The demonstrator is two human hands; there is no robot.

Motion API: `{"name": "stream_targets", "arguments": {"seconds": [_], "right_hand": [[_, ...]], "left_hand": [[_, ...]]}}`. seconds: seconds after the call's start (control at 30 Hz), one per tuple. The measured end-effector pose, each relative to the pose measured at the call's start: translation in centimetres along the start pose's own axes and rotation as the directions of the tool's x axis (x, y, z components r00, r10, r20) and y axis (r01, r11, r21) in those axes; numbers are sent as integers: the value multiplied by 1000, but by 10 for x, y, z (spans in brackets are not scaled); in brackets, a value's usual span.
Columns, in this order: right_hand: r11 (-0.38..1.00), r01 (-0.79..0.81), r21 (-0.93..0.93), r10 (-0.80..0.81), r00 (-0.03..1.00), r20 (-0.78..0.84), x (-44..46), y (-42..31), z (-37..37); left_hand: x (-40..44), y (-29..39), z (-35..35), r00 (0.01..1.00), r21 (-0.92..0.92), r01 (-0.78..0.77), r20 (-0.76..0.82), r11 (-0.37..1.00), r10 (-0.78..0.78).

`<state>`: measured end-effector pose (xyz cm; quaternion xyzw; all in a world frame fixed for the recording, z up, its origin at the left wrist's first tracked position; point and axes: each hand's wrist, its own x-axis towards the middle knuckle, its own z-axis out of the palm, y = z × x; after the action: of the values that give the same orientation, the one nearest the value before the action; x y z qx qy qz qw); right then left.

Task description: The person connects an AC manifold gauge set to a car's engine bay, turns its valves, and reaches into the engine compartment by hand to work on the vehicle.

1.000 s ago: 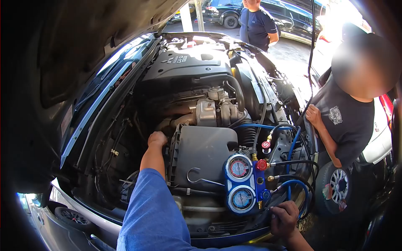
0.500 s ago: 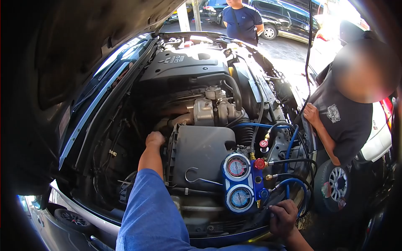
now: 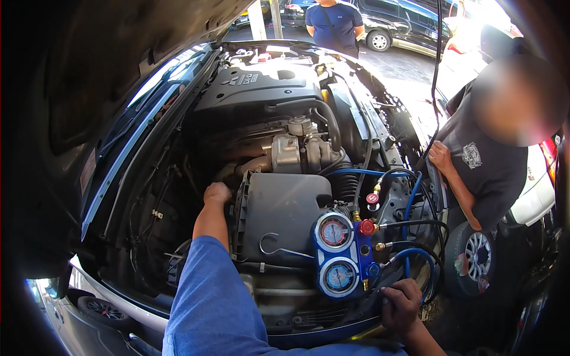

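My left hand [image 3: 217, 193] reaches down into the engine bay, beside the black air filter box [image 3: 288, 207] and below the metal turbo pipework [image 3: 285, 154]. Its back shows; the fingers are hidden in the dark gap. My right hand [image 3: 402, 304] rests at the car's near edge with fingers curled in, and nothing shows in it. Just up and left of it, a blue manifold gauge set [image 3: 364, 258] with two dials hangs by a metal hook [image 3: 270, 244] lying over the filter box. Blue and black hoses [image 3: 420, 255] run from the gauges.
The engine cover [image 3: 255, 83] lies farther back, under the raised hood [image 3: 107, 71]. A person in a dark shirt [image 3: 484, 166] stands at the right, one hand [image 3: 440, 155] on the car's edge. Another person [image 3: 335, 26] stands at the far end. A loose wheel [image 3: 475, 258] is at right.
The view has shifted slightly. My left hand stays in the gap by the filter box, and my right hand keeps its place near the gauges.
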<state>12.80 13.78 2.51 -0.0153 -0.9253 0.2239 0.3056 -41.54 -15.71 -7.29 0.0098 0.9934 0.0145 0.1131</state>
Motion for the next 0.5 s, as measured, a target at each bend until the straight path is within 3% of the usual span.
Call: {"name": "stream_targets", "arguments": {"seconds": [0.5], "right_hand": [[1000,-7,-18,7,1000,4,-1,0,0]], "left_hand": [[5,-2,3,1000,-7,-9,0,1000,9]]}}
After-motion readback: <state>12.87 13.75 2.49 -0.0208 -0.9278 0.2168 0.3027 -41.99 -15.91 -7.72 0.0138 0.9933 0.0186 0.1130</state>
